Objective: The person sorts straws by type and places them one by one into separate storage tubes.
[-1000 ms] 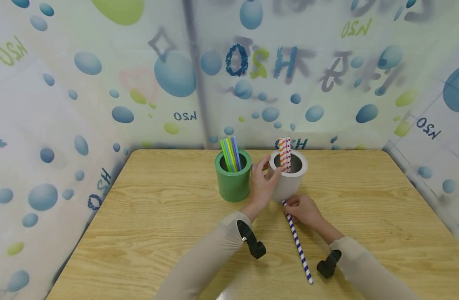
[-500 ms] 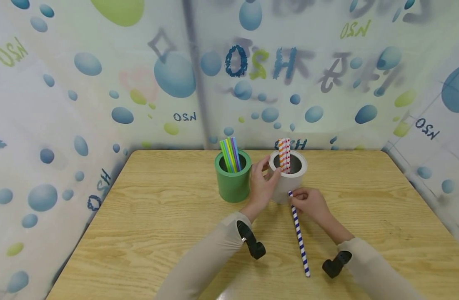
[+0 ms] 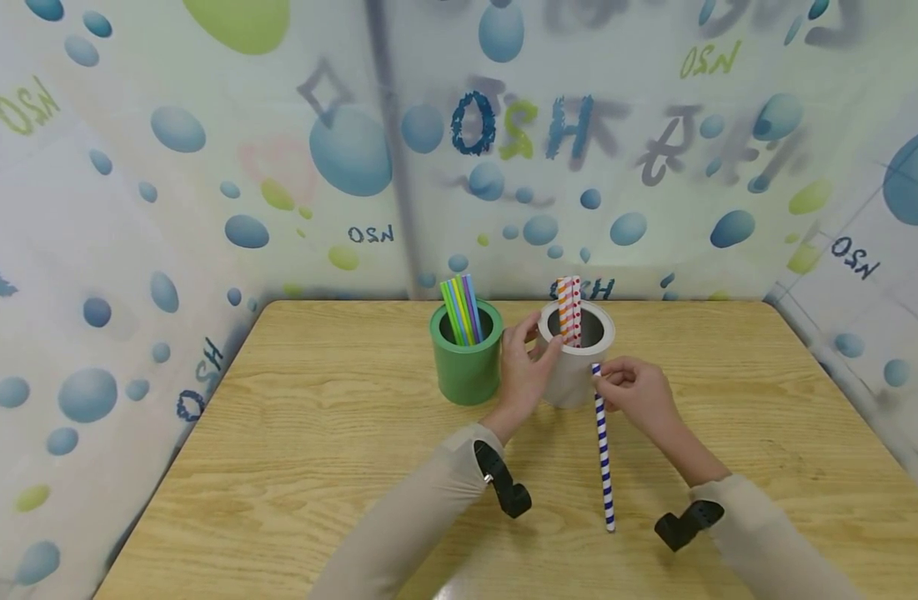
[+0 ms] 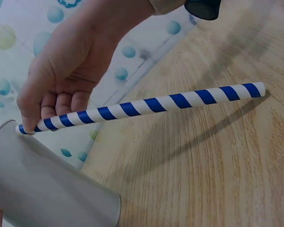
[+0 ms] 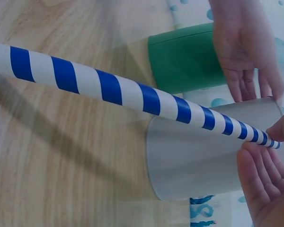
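A blue-and-white striped paper straw (image 3: 604, 458) is pinched near its upper end by my right hand (image 3: 640, 396), in front of the white cup (image 3: 571, 379). It slants down toward me, its lower end close to the table with a shadow beneath. My left hand (image 3: 529, 367) grips the white cup's left side, thumb and fingers at the rim. Orange-striped and red-dotted paper straws (image 3: 569, 308) stand inside that cup. In the right wrist view, the striped straw (image 5: 132, 94) passes across the white cup (image 5: 199, 146), its pinched tip near the rim.
Left of the white cup stands a green cup (image 3: 468, 371) holding several bright plastic straws (image 3: 462, 310). Both cups are on a wooden table (image 3: 316, 417), toward its back edge. A printed curtain (image 3: 428, 208) rises behind the table and along its sides.
My right hand has lifted the straw's upper end up and to the right, from the white cup's base toward its rim. The lower end moved farther from me. My left hand stayed put.
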Demonstrator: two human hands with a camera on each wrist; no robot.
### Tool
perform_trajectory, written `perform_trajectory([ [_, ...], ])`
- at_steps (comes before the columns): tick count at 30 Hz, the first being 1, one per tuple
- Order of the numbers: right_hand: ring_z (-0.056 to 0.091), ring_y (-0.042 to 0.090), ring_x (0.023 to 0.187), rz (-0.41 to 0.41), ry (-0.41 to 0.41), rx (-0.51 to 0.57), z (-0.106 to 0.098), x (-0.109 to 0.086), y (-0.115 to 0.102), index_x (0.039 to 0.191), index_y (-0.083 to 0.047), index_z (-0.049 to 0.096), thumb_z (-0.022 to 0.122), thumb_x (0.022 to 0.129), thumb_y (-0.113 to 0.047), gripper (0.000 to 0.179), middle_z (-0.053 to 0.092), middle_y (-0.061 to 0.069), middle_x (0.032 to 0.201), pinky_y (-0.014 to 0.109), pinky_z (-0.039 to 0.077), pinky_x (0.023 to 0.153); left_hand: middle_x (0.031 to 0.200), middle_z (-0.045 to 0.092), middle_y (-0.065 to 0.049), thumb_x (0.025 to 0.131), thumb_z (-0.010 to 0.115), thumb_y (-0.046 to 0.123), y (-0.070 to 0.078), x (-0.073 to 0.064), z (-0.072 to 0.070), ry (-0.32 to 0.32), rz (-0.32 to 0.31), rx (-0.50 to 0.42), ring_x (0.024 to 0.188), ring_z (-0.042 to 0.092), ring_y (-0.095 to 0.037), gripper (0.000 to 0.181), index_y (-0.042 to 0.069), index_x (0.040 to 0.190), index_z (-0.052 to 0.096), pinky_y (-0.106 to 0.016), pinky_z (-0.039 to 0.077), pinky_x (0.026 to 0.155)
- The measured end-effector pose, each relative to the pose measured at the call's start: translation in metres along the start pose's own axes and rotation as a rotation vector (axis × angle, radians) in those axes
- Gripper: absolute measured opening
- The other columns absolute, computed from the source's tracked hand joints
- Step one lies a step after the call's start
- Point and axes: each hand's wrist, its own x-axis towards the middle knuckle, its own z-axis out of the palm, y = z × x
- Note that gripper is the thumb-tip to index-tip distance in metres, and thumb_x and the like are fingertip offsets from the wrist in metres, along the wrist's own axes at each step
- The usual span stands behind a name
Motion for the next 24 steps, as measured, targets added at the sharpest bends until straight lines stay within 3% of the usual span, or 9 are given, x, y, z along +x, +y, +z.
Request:
perform_trajectory([
  [5,0.061,0.023,0.059,-0.042,0.033,-0.017,-0.008,-0.001,-0.007,0.095,0.009,0.059,0.064,0.084,-0.012,0.024,0.06,0.01,0.071,0.031,0.055,0.055,0.118,0.042,-0.003,0.089,0.06,0.027,0.0,0.001,0.001,0.002,-0.001,0.002,0.11,0.044,-0.016,0.052,0.011,0.135,0.044,-0.023,0.045,0.089],
  [11,0.06,0.011,0.057,-0.079,0.059,-0.01,-0.019,0.003,-0.018,0.097,0.01,0.058,0.063,0.086,-0.014,0.026,0.06,0.011,0.072,0.024,0.054,0.055,0.116,0.043,-0.005,0.088,0.062,0.025,0.0,0.001,0.0,0.012,0.007,-0.016,0.108,0.045,-0.018,0.05,0.009,0.133,0.047,-0.024,0.045,0.088],
  [24,0.062,0.014,0.057,-0.185,0.132,-0.04,-0.041,0.03,-0.053,0.097,0.007,0.058,0.064,0.086,-0.019,0.028,0.059,0.001,0.07,0.02,0.052,0.056,0.115,0.044,-0.005,0.087,0.063,0.026,0.002,0.001,0.001,0.019,-0.014,-0.02,0.109,0.046,-0.019,0.05,0.01,0.132,0.048,-0.028,0.046,0.089],
])
